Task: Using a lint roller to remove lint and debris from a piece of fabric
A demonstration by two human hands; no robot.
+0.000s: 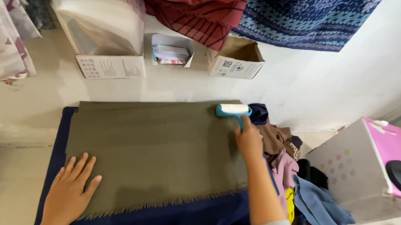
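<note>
Flanking small white holder (171, 51), two cardboard boxes (236, 57)

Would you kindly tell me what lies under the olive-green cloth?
A dark blue cloth shows beneath the olive-green cloth, along its left and near edges. The left hand presses flat on the olive cloth. Whatever lies under the middle is covered.

Against the back wall, left: large white plastic-wrapped package (97, 19), white rectangular printed label (110, 66) at its lower front. Just right of it: small white open carton (171, 51) holding stacked papers. Further right: brown open-topped cardboard box (236, 57), white front panel. Far right, well apart: white cube-shaped box (360, 166), pink top, pastel dots on its side.
</note>
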